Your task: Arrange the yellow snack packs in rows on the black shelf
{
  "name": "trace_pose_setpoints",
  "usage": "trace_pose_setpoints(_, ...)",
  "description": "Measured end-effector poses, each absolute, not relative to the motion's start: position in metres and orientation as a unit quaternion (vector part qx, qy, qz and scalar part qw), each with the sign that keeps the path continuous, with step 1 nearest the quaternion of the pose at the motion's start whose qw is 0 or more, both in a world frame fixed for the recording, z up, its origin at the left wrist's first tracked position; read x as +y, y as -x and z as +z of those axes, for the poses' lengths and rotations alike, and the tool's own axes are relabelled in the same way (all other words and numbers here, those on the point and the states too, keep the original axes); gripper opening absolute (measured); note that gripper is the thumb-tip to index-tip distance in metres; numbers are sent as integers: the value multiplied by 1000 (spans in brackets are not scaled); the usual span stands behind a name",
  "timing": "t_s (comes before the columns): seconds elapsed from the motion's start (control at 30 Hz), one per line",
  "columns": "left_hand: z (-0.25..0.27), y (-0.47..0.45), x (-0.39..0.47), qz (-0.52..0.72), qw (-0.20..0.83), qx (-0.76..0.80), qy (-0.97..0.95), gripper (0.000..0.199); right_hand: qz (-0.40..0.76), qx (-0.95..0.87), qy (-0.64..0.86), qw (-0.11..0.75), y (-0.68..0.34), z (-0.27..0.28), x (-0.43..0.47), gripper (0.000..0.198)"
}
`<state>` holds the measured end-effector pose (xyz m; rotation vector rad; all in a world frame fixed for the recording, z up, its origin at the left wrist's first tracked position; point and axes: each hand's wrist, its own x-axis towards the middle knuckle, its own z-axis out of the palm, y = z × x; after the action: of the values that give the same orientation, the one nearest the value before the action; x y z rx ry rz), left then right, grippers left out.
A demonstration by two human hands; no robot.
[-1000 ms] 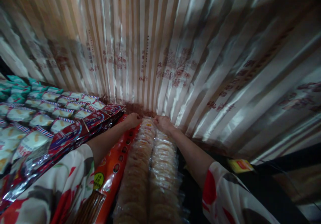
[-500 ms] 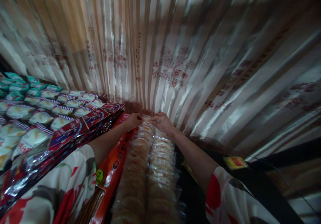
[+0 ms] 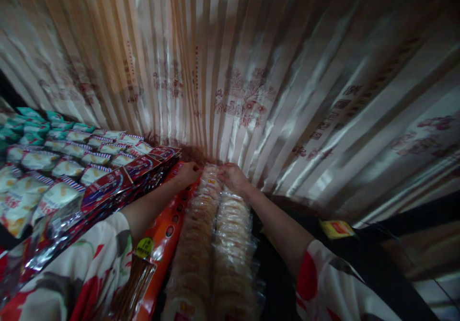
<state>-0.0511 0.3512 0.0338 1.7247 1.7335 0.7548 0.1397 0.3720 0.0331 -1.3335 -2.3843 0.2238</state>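
Note:
Two long rows of clear-wrapped round crackers run away from me side by side, a left row (image 3: 196, 244) and a right row (image 3: 233, 244). My left hand (image 3: 189, 173) is at the far end of the left row, over the orange pack. Its fingers are curled together, and anything in them is too small to make out. Across from it, my right hand (image 3: 233, 177) is closed at the far end of the right row, thumb and fingers pressed together by the wrappers. What its fingertips hold is hidden.
Left of the rows lies an orange snack pack (image 3: 168, 230) with brown sticks. Beyond it are dark red packs (image 3: 132, 167), several white snack bags (image 3: 68, 165) and green bags (image 3: 32, 124). A striped printed curtain (image 3: 247, 72) hangs behind. A yellow packet (image 3: 337, 229) sits at right.
My left hand has shifted slightly left, away from the wrapped row's end. My right hand stays nearly in place. The view has moved slightly, and the packs at left sit further right.

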Motion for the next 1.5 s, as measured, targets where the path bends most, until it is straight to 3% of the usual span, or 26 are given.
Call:
trace_pose_setpoints(0.17, 37, 56, 340, 269, 443, 558, -648, 16, 68, -836, 511, 187, -137, 36, 368, 13)
trace_pose_setpoints(0.37, 38, 56, 336, 300, 503, 510, -630, 4, 83, -827, 510, 220, -141, 32, 367, 9)
trace_pose_setpoints(0.53, 36, 52, 335, 324, 479, 540, -612, 8, 75, -838, 471, 265, -146, 35, 360, 7)
trace_pose_setpoints(0.67, 34, 46, 334, 341, 450, 567, -600, 16, 83, -864, 452, 207, -144, 46, 347, 17)
trace_pose_setpoints(0.97, 36, 57, 325, 318, 398, 582, -634, 14, 37, -856, 497, 136, -134, 52, 333, 16)
trace_pose_setpoints(1.2, 35, 69, 316, 240, 445, 546, -668, 9, 35, -848, 506, 152, -133, 47, 331, 19)
trace_pose_setpoints(1.33, 35, 64, 315, 289, 434, 565, -639, 1, 26, -845, 493, 208, -135, 44, 331, 10)
trace_pose_setpoints(1.5, 32, 54, 315, 375, 438, 544, -609, 5, 38, -852, 466, 233, -142, 45, 324, 11)
